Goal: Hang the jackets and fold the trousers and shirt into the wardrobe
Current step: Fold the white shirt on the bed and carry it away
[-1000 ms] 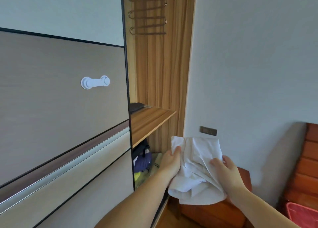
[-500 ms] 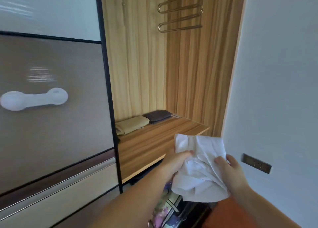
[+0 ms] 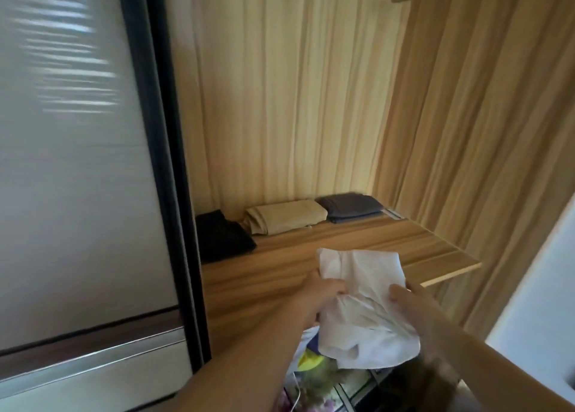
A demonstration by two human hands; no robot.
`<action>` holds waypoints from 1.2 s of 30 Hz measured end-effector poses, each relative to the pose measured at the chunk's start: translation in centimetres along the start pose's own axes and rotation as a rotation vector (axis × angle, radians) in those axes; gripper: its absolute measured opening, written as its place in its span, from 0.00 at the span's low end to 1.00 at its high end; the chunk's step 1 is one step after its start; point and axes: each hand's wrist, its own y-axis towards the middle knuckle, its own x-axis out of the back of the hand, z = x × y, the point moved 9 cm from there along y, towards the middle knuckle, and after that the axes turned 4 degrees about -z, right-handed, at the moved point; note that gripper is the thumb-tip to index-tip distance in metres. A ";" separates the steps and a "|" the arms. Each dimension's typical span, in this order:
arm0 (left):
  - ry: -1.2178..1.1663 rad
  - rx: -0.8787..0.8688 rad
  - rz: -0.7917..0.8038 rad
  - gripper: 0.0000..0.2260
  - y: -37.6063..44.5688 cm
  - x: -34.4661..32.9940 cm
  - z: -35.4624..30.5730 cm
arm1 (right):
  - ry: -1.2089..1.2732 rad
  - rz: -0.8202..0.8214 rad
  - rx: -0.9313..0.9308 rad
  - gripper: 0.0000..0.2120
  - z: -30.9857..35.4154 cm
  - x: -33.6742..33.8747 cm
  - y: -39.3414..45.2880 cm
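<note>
White shirt [image 3: 364,302] folded, we grip it in both hands — left hand [image 3: 320,296], right hand [image 3: 413,305]. Next, we judge, lay it flat on the shelf [image 3: 280,274] — beside the trousers [image 3: 284,217]

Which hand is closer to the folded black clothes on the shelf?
Left. The left hand grips the white shirt just right of the black clothes; the right hand holds the shirt's far side.

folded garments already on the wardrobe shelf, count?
3, in a row at the back: black one left, tan one middle, grey-blue one right. More may hide behind the door.
</note>
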 end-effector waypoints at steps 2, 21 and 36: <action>-0.012 -0.002 -0.005 0.27 3.4 0.2 0.0 | -0.077 0.024 -0.020 0.11 -0.3 -1.6 3.6; 0.861 -0.243 -0.640 0.07 14.5 8.6 -3.6 | -0.935 0.258 0.534 0.29 5.8 -18.7 21.4; 1.305 -0.314 -0.240 0.51 23.5 4.7 0.9 | -0.874 0.261 0.572 0.33 -0.2 -19.7 22.6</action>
